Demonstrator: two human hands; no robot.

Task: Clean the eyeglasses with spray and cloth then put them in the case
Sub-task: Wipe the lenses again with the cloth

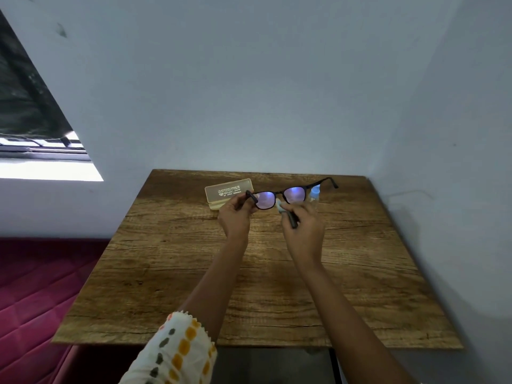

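over the far middle of the bench (194, 273), in the head view, you hold the eyeglasses (295, 194) up off the wood, lenses toward you and catching a violet glare. your left hand (235, 218) has its grip curled round the left end of the dark frame, thumb and fingers pinching it by the hinge. your right hand (304, 227) has its grip pressed together on a small pale blue cloth (278, 207), which sits against the lower edge of the frame near the bridge, between the two lenses. a short dark bar shows along the fingers of that hand; you cannot tell from here whether it belongs to the frame. one temple arm stands unfolded and reaches away to the right, toward the wall (277, 106).

behind the eyeglasses, the case (227, 193) lies flat on the far part of the bench, a pale beige box with its printed face up, just beyond your left hand and partly hidden by it. the spray bottle (314, 193) stands upright on the bench behind the right lens, light blue, partly covered by the frame.

your left forearm wears a white sleeve (180, 347) with orange and dark spots. left of the bench lies a red quilted surface (33, 300), and a window (41, 151) is set in the wall above it.
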